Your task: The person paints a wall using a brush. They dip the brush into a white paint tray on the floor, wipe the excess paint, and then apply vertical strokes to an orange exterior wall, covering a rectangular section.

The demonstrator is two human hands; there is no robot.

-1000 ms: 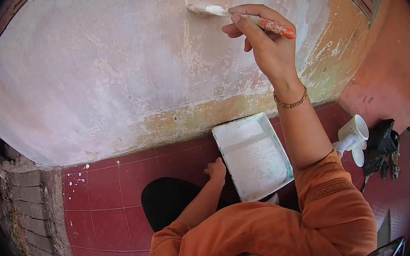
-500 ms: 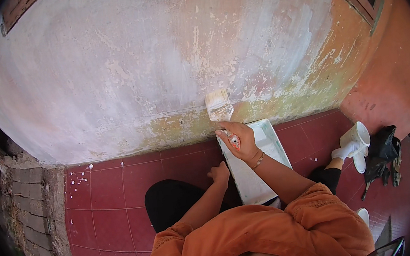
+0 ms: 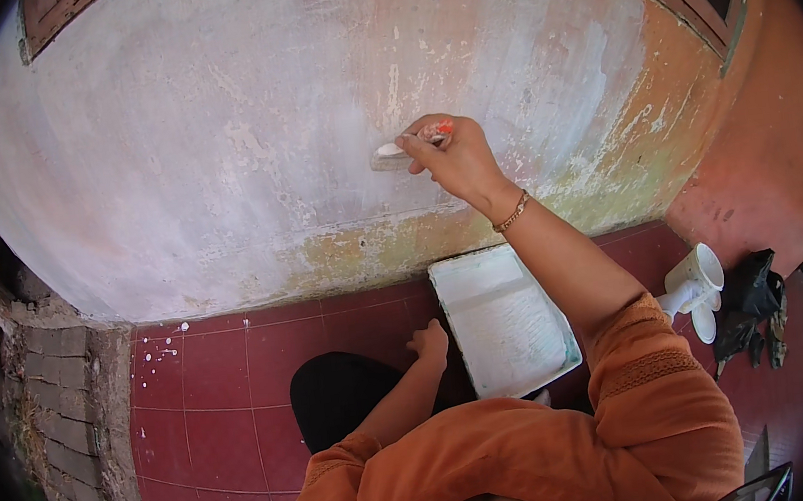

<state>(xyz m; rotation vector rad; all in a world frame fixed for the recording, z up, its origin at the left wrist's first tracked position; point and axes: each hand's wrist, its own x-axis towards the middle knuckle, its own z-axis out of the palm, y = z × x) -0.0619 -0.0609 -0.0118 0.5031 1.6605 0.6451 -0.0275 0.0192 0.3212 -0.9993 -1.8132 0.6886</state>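
Note:
My right hand (image 3: 456,159) is closed around the handle of a wide paintbrush (image 3: 389,151), whose end shows orange-red. The bristles lie against the patchy, whitish wall (image 3: 292,135), low on its middle. Below that arm, a white paint tray (image 3: 502,323) rests on the floor with white paint in it. My left hand (image 3: 428,343) is beside the tray's left edge, near my bent knee, with its fingers curled; what they hold, if anything, is hidden.
Red tiles (image 3: 208,369) with white paint spots cover the floor. To the right are a white plastic container (image 3: 695,270) and a black plastic bag (image 3: 754,297). An orange wall (image 3: 755,164) closes the right side. Grey paving (image 3: 65,403) borders the tiles on the left.
My right hand has lifted the paintbrush up the wall from just above the tray, and the brush has turned sideways to the left. My left hand has stayed in place.

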